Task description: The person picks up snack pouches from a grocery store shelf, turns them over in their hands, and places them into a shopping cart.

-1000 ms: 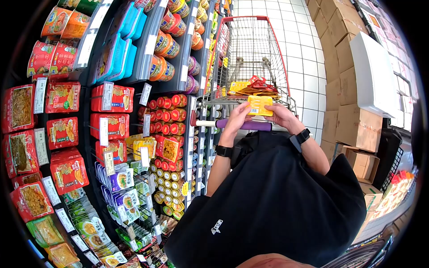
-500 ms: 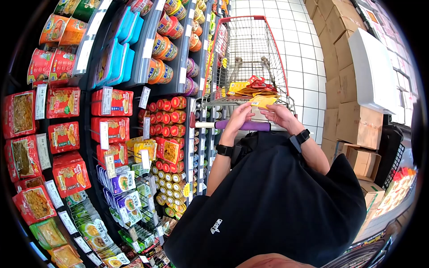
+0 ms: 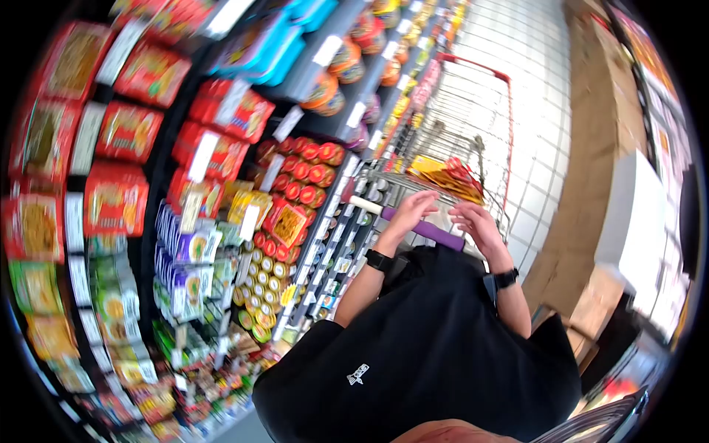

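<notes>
My left hand (image 3: 413, 210) is above the purple handle (image 3: 437, 234) of the shopping cart, fingers stretched out and apart. To its right is my right hand (image 3: 477, 226), its fingers spread and a little curved, also over the handle area. I see nothing held in either hand, though motion blurs the view somewhat. Just past my fingertips, yellow and red packets (image 3: 444, 177) lie in a loose pile inside the wire cart (image 3: 509, 111).
Shelves on the left carry red food packs (image 3: 114, 199), red-lidded jars (image 3: 309, 173), blue-lidded boxes (image 3: 269, 55) and cup noodles (image 3: 323, 94). Right of the cart runs a tiled floor (image 3: 535, 111), then cardboard boxes (image 3: 583, 199) with a white box (image 3: 639, 221).
The yellow packet between my hands is no longer there; both hands now look bare. The whole view has tilted and swung, shifting the cart to the right in it.
</notes>
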Tool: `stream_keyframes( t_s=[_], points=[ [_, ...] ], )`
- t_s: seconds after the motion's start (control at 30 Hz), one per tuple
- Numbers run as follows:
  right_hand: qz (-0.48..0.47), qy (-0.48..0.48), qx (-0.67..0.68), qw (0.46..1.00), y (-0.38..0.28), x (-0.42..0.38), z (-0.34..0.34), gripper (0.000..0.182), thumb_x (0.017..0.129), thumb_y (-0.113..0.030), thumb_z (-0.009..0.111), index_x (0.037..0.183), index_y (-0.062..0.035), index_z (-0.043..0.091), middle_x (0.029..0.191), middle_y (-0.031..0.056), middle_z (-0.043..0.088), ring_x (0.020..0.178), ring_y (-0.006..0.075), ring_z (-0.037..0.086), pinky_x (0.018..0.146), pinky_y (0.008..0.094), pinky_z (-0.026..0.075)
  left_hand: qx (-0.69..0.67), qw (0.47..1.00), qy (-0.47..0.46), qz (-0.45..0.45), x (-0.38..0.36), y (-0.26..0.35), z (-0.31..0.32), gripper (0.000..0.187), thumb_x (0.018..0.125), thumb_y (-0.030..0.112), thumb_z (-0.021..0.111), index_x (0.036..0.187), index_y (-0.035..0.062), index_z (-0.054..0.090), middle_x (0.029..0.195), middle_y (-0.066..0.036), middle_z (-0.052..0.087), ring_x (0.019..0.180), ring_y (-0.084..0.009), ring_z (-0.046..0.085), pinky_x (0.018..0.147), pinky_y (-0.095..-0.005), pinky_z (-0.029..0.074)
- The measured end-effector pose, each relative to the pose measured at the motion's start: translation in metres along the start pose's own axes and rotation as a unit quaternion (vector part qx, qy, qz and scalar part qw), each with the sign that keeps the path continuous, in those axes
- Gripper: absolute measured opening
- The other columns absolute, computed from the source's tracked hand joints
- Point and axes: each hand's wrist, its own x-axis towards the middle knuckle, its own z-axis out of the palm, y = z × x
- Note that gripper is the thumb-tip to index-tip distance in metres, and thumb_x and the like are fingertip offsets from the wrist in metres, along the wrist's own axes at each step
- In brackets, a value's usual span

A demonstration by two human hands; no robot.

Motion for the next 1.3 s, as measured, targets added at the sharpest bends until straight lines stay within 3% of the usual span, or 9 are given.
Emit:
stream_keyframes(
  t_s=[0.23,0.37,0.6,0.87,1.0,1.1,1.17,1.27,1.3],
  points=[
    [0.034,-0.048,-0.053,0.997,-0.007,0.026,0.036,0.022,0.101,-0.013,0.045,0.114,-0.0010,0.058,0.105,0.0120,0.069,0.089,0.0150,0.066,0.075,0.0253,0.051,-0.070,0.975,0.150,0.146,-0.041,0.013,-0.040,0.034,0.101,0.024,0.051,0.129,0.0049,0.055,0.119,-0.007,0.066,0.094,-0.0133,0.065,0.080,-0.0246,0.046],
    [0.058,-0.100,-0.101,0.988,-0.007,0.050,0.064,0.021,0.099,-0.013,0.048,0.112,-0.0029,0.060,0.103,0.0106,0.070,0.087,0.0147,0.066,0.076,0.0250,0.050,-0.103,0.934,0.271,0.211,-0.078,0.017,-0.070,0.028,0.100,0.018,0.050,0.124,0.0041,0.057,0.111,-0.007,0.068,0.088,-0.0131,0.066,0.074,-0.0237,0.046],
    [0.113,-0.199,-0.155,0.961,0.004,0.095,0.138,0.022,0.096,-0.010,0.048,0.111,-0.0031,0.062,0.101,0.0111,0.070,0.088,0.0160,0.067,0.077,0.0264,0.051,-0.178,0.847,0.444,0.231,-0.134,-0.012,-0.128,0.026,0.099,0.017,0.050,0.121,0.0068,0.060,0.116,-0.007,0.068,0.090,-0.0128,0.065,0.077,-0.0242,0.045],
    [0.154,-0.284,-0.218,0.921,0.030,0.142,0.241,0.023,0.097,-0.014,0.049,0.114,-0.0052,0.061,0.105,0.0106,0.069,0.090,0.0162,0.066,0.078,0.0259,0.050,-0.237,0.751,0.558,0.263,-0.188,-0.033,-0.200,0.025,0.096,0.008,0.050,0.119,0.0040,0.059,0.112,-0.007,0.067,0.089,-0.0157,0.067,0.076,-0.0259,0.048],
    [0.158,-0.331,-0.238,0.899,0.048,0.166,0.287,0.024,0.097,-0.014,0.048,0.116,-0.0044,0.059,0.107,0.0107,0.068,0.095,0.0178,0.065,0.080,0.0279,0.049,-0.252,0.729,0.592,0.233,-0.200,-0.028,-0.233,0.025,0.093,0.006,0.052,0.117,0.0010,0.059,0.109,-0.009,0.067,0.091,-0.0175,0.066,0.085,-0.0288,0.050],
    [0.155,-0.335,-0.251,0.895,0.057,0.172,0.324,0.025,0.096,-0.015,0.051,0.117,-0.0038,0.057,0.110,0.0108,0.067,0.095,0.0182,0.064,0.080,0.0286,0.049,-0.206,0.722,0.610,0.253,-0.192,-0.044,-0.261,0.024,0.095,0.015,0.053,0.116,0.0053,0.060,0.112,-0.005,0.065,0.094,-0.0151,0.065,0.078,-0.0274,0.046],
    [0.149,-0.351,-0.239,0.893,0.067,0.185,0.342,0.026,0.096,-0.015,0.052,0.120,-0.0046,0.057,0.112,0.0100,0.066,0.096,0.0177,0.064,0.079,0.0287,0.049,-0.200,0.735,0.607,0.229,-0.194,-0.041,-0.276,0.025,0.095,0.015,0.054,0.116,0.0046,0.060,0.111,-0.005,0.065,0.101,-0.0155,0.063,0.081,-0.0278,0.047],
    [0.171,-0.358,-0.194,0.897,0.080,0.198,0.371,0.027,0.097,-0.019,0.053,0.119,-0.0055,0.057,0.113,0.0083,0.066,0.098,0.0165,0.063,0.083,0.0296,0.048,-0.209,0.699,0.645,0.226,-0.189,-0.039,-0.295,0.030,0.090,0.007,0.056,0.120,0.0010,0.058,0.108,-0.009,0.064,0.099,-0.0178,0.062,0.087,-0.0296,0.049],
    [0.152,-0.357,-0.199,0.900,0.091,0.206,0.380,0.027,0.097,-0.019,0.053,0.121,-0.0066,0.056,0.115,0.0077,0.066,0.100,0.0167,0.062,0.083,0.0301,0.048,-0.155,0.685,0.669,0.243,-0.186,-0.040,-0.305,0.033,0.091,0.007,0.056,0.123,0.0008,0.056,0.109,-0.010,0.064,0.101,-0.0184,0.061,0.089,-0.0303,0.048]
  ],
)
